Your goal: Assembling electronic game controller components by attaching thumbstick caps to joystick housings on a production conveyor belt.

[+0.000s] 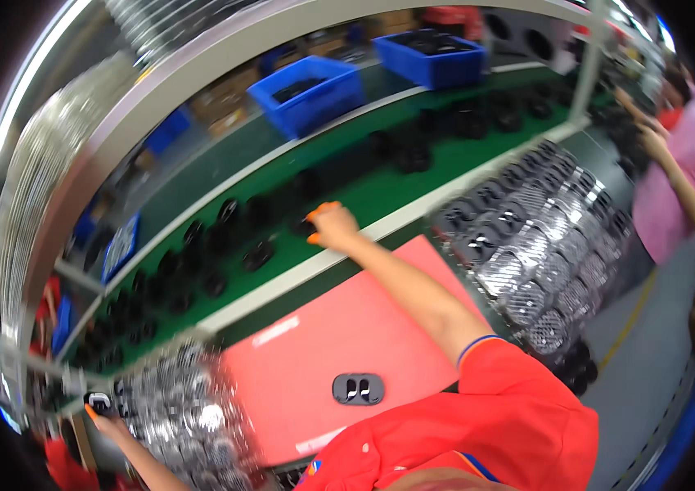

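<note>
I've got green on the belt (396, 197), black on its parts (257, 255)! Coral red across the mat (282, 393), dark grey with black-and-white marks on the oval piece (359, 389), orange fingertips (327, 208) on both hands (339, 230), blue bins (308, 121), a blue-trimmed red shirt (527, 417), yellow floor stripe (630, 315)!

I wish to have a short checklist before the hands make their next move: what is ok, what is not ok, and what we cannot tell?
1. Oval black part lies on the red mat: ok.
2. Orange finger cover present on the right hand: ok.
3. Right hand away from the green belt: not ok, it is over the belt.
4. Right fingers have a firm grip: cannot tell, blurred.
5. Left hand firmly grips the black-and-white part at its fingertips: cannot tell, too small.
</note>
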`<control>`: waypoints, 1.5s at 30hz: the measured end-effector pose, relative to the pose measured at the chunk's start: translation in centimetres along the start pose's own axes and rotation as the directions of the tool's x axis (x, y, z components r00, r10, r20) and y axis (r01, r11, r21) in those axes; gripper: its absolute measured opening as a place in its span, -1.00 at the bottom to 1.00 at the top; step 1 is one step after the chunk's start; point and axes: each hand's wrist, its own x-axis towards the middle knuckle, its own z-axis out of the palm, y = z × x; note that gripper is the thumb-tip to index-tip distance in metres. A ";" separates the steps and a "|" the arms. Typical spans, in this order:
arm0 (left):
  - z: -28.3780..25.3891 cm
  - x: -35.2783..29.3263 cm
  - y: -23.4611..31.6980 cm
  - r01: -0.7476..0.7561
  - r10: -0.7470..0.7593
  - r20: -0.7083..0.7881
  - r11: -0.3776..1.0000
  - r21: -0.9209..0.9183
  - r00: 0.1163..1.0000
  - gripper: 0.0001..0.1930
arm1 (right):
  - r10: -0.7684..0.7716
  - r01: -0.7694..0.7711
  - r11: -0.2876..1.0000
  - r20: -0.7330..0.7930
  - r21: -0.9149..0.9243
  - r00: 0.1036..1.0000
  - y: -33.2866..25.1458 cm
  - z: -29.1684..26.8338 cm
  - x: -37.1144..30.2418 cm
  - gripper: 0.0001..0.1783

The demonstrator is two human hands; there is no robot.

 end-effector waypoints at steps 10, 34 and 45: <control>43.9 -22.0 -22.0 0.801 -0.582 0.795 0.551 0.233 0.169 -0.49 | 0.433 -0.110 0.457 -0.113 0.883 0.894 2.7 -0.8 -0.5 -0.32; 52.5 -42.6 -32.3 0.202 -0.245 0.847 0.965 0.167 0.471 -0.41 | 0.264 -0.175 0.017 0.165 0.984 0.950 2.8 -3.6 -0.7 -0.44; 51.9 -41.2 -32.5 0.638 -0.459 0.759 0.766 0.076 0.461 -0.56 | 0.306 -0.230 0.062 0.201 0.971 0.931 5.1 -4.0 0.0 -0.55</control>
